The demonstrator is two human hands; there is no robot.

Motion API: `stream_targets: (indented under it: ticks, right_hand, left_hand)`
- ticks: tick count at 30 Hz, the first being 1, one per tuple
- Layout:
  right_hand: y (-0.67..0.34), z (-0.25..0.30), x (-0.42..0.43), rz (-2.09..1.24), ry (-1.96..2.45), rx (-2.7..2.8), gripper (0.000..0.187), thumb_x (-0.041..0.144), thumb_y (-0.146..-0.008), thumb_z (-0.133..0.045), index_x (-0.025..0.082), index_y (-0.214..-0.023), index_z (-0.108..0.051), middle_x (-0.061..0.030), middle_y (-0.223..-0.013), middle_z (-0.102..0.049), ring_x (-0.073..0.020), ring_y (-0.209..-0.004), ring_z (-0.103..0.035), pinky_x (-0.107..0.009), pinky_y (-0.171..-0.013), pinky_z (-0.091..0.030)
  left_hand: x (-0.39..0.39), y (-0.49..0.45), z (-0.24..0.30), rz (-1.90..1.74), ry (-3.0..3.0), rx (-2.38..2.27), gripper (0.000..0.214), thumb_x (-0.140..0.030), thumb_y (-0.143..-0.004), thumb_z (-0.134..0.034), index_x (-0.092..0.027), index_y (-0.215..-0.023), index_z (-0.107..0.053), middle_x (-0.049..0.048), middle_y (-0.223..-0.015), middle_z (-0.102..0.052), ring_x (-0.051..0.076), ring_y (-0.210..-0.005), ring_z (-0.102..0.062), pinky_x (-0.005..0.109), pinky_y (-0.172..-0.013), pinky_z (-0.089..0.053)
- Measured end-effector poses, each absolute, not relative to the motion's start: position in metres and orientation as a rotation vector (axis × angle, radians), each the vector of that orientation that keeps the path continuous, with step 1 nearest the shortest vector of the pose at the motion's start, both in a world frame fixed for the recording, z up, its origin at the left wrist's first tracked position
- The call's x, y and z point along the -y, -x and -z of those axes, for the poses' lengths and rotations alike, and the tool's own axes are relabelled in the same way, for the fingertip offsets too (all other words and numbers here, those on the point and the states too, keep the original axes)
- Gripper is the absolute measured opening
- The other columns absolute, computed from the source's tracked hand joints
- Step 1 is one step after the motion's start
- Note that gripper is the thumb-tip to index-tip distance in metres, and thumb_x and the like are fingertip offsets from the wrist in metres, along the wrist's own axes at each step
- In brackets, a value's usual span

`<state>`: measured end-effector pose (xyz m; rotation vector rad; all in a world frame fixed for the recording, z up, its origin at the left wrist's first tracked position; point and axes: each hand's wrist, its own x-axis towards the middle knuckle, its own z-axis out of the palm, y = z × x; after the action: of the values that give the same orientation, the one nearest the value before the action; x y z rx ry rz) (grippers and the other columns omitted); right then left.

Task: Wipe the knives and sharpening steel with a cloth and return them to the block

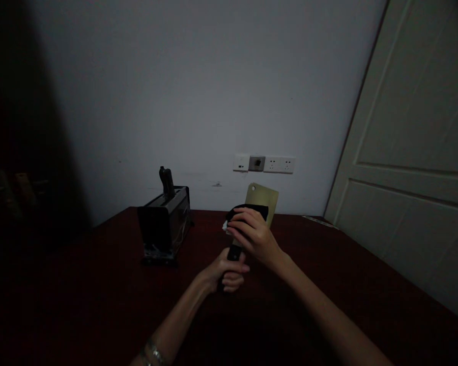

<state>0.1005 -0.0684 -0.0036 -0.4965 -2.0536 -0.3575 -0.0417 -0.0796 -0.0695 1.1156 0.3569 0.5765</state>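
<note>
My left hand (231,272) is wrapped round the black handle of a cleaver (262,197), whose broad blade points up and away from me. A small hole shows near the blade's top left corner. Across the lower part of the blade, my right hand (254,231) holds a black cloth (259,209) with a white patch at its left edge. The fingers of that hand are bent over the cloth and press it to the blade. Part of the blade is hidden behind the cloth and the right hand.
On the dark red table (110,290), a knife block (164,223) with black handles sticking out of its top stands to the left. Wall sockets (280,164) sit behind the cleaver. A pale door (412,152) rises along the right, and a thin flat strip (319,221) lies near the back right edge.
</note>
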Motion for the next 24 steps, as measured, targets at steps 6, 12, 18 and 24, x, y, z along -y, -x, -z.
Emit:
stream_targets:
  ticks: [6, 12, 18, 24]
  right_hand:
    - [-0.108, -0.002, 0.064, 0.125, 0.502, 1.691, 0.009, 0.02, -0.084, -0.051, 0.02, -0.085, -0.06, -0.0053, -0.086, -0.062, -0.0209, -0.096, -0.057, -0.039, -0.086, -0.044]
    - [-0.116, -0.011, 0.057, -0.227, 0.711, 1.113, 0.019, 0.035, -0.078, -0.056, 0.016, -0.08, -0.062, -0.0035, -0.08, -0.064, -0.0177, -0.079, -0.059, -0.033, -0.076, -0.046]
    - [-0.146, -0.017, 0.034, -0.742, 0.577, 0.711, 0.025, 0.034, -0.069, -0.065, 0.014, -0.084, -0.063, -0.0004, -0.072, -0.064, -0.0125, -0.061, -0.058, -0.028, -0.062, -0.048]
    - [-0.167, -0.008, 0.012, -0.999, 0.509, 0.521, 0.014, 0.024, -0.069, -0.066, 0.014, -0.078, -0.063, 0.0004, -0.069, -0.066, -0.0106, -0.058, -0.059, -0.023, -0.058, -0.051]
  left_hand:
    - [0.074, 0.046, 0.073, -0.517, -1.028, -0.132, 0.025, -0.041, -0.073, -0.046, -0.017, -0.068, -0.044, -0.0064, -0.04, -0.03, 0.006, -0.032, -0.022, 0.016, -0.031, -0.021]
    - [0.072, 0.043, 0.075, -0.579, -1.033, -0.191, 0.04, -0.05, -0.079, -0.032, -0.015, -0.081, -0.05, -0.0044, -0.045, -0.032, 0.008, -0.035, -0.026, 0.018, -0.032, -0.022]
    - [0.07, 0.04, 0.079, -0.791, -1.103, -0.351, 0.037, -0.051, -0.08, -0.042, -0.015, -0.083, -0.049, -0.0043, -0.048, -0.038, 0.007, -0.036, -0.032, 0.017, -0.033, -0.024]
    - [0.067, 0.034, 0.082, -0.994, -1.266, -0.548, 0.037, -0.051, -0.075, -0.053, -0.015, -0.079, -0.047, -0.0042, -0.051, -0.046, 0.007, -0.037, -0.041, 0.017, -0.034, -0.031]
